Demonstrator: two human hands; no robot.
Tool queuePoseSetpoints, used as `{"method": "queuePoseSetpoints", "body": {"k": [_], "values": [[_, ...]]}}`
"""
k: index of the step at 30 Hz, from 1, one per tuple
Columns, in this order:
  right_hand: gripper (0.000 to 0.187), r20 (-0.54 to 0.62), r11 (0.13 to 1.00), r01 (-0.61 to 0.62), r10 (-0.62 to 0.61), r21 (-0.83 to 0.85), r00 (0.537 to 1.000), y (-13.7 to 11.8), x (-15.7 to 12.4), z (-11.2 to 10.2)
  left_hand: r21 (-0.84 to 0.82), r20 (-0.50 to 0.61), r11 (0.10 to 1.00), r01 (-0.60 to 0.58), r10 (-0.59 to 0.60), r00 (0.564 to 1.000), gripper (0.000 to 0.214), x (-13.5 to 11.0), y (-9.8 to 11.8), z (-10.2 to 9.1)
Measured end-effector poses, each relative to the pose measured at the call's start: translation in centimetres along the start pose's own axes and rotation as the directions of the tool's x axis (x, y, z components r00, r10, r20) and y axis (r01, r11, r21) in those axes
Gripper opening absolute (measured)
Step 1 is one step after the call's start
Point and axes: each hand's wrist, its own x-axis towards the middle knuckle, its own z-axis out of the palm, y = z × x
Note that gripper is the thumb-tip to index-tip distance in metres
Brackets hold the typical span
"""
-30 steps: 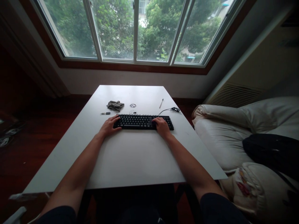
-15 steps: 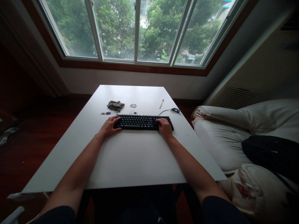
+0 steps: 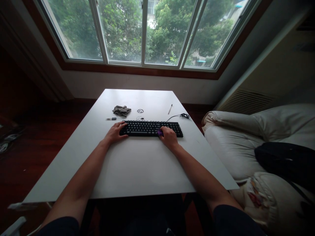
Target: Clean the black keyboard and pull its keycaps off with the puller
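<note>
A black keyboard (image 3: 147, 127) lies across the middle of the white table (image 3: 137, 164). My left hand (image 3: 115, 132) clasps the keyboard's left end, fingers over the keys and thumb along the front edge. My right hand (image 3: 167, 137) rests on the keys right of centre with its fingers curled. A small purple thing (image 3: 160, 133) pokes out from its fingertips; I cannot make out what it is. The keyboard's black cable (image 3: 180, 115) curls off its far right corner.
Beyond the keyboard lie a crumpled grey cloth (image 3: 121, 110), a small metal tool (image 3: 112, 119), a round ring-like item (image 3: 140, 111) and a pen (image 3: 170, 108). A white sofa (image 3: 246, 144) with a dark bag (image 3: 285, 160) stands close on the right. Windows run behind the table.
My right hand has slid left from the keyboard's right end towards its middle, and the purple thing now shows at its fingertips. My left hand has stayed put.
</note>
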Motion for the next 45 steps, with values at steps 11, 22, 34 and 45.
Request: {"method": "queuePoseSetpoints", "body": {"k": [11, 22, 34, 45], "values": [[0.035, 0.129, 0.946, 0.324, -0.322, 0.007, 0.938, -1.8, -0.6, 1.1, -0.012, 0.006, 1.000, 0.018, -0.018, 1.000, 0.081, 0.0, -0.1, 0.3], [0.027, 0.112, 0.917, 0.388, -0.397, 0.098, 0.911, -0.8, -0.5, 0.8, -0.054, 0.030, 0.997, 0.060, -0.059, 0.998, 0.083, 0.0, 0.1, 0.2], [0.019, 0.123, 0.955, 0.293, -0.285, -0.053, 0.950, -3.2, -0.3, 2.0, -0.081, 0.010, 0.996, 0.041, -0.041, 0.999, 0.089, -0.2, 0.1, -0.1], [0.014, 0.141, 0.809, 0.587, -0.580, -0.016, 0.803, -15.2, 6.1, 7.6, -0.123, 0.032, 0.992, -0.009, 0.013, 0.999, 0.072, -0.2, -1.2, 0.1]]}}
